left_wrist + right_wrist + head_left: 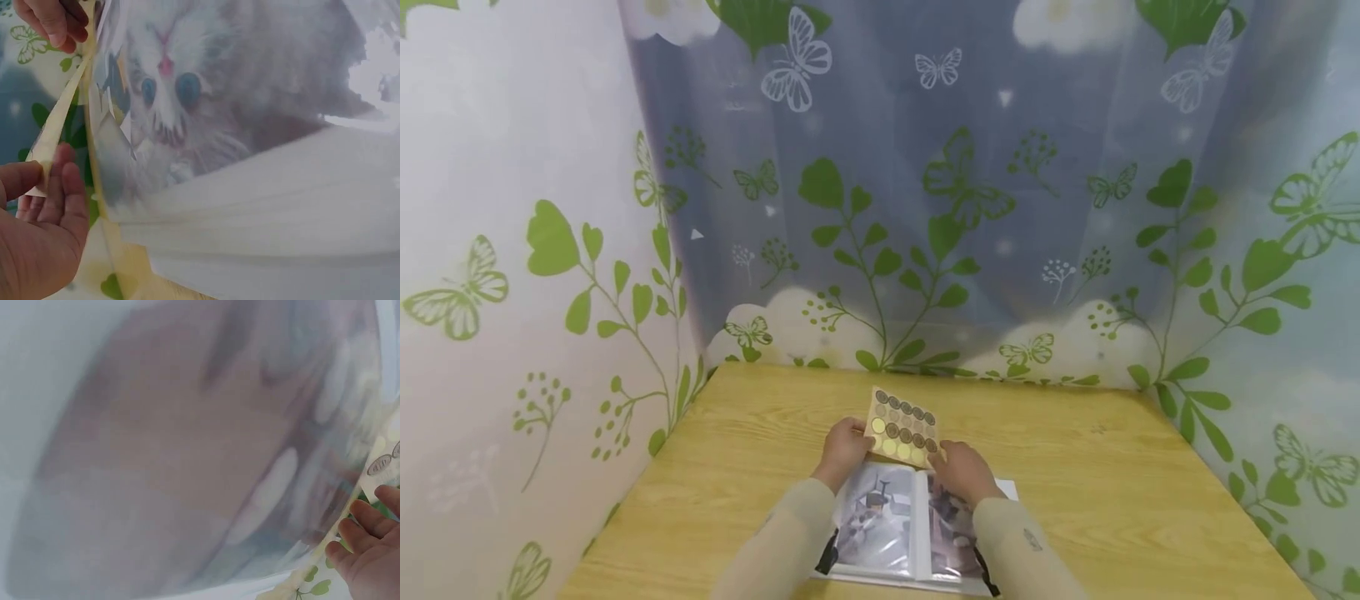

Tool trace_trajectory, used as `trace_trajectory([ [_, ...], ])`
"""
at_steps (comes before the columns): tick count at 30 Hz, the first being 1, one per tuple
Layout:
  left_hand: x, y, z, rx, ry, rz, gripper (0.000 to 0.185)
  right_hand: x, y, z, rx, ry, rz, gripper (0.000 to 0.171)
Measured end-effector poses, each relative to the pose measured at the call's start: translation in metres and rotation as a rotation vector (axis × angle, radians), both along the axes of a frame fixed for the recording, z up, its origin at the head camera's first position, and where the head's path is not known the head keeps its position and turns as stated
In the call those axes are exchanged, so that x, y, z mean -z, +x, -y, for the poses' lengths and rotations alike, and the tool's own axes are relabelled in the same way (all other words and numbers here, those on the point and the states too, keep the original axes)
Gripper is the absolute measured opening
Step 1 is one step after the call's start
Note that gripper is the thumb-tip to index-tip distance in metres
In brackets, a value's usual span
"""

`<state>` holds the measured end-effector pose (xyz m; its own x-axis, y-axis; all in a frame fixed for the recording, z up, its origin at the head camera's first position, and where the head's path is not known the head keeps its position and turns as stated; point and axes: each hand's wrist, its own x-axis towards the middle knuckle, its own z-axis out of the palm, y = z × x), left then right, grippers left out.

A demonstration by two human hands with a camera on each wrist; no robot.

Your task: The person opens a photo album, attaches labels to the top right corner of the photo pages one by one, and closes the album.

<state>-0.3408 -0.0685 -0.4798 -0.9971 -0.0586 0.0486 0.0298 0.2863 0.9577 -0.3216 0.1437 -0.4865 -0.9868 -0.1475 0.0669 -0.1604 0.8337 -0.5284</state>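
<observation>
Backdrop (880, 108), printed with leaves and butterflies, behind and at both sides. Table (760, 475), wood-grain top. Photo album (919, 533), white, lying open near the table's front edge; clear sleeves filled, one with a cat picture (181, 87). Left hand (844, 454), pinching the left side of the sheet between thumb and fingers. Right hand (964, 473), thumb over the sheet's lower right corner, other fingers extended and slightly spread. Sheet of printed circles (904, 427), held tilted just beyond the album's far edge. Circles, four rows, some dark, some pale. Progress, as judged: album opened and sheet lifted, done; no circle is seen placed on the pages; whether any is peeled, cannot tell.
</observation>
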Motion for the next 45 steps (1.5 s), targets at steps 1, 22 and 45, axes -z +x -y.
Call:
trace_trajectory([
  [1, -0.001, 0.0, -0.001, 0.015, 0.046, 0.006, 0.018, 0.0, 0.001, 0.0, 0.004, -0.011, 0.008, 0.048],
  [22, -0.026, 0.012, -0.013, 0.186, 0.419, 0.022, 0.028, -0.013, -0.001, -0.018, 0.102, -0.249, 0.13, 0.062],
  [45, -0.004, 0.04, -0.011, 0.104, 0.445, 0.13, 0.025, -0.02, 0.018, -0.024, 0.199, -0.375, 0.048, 0.034],
])
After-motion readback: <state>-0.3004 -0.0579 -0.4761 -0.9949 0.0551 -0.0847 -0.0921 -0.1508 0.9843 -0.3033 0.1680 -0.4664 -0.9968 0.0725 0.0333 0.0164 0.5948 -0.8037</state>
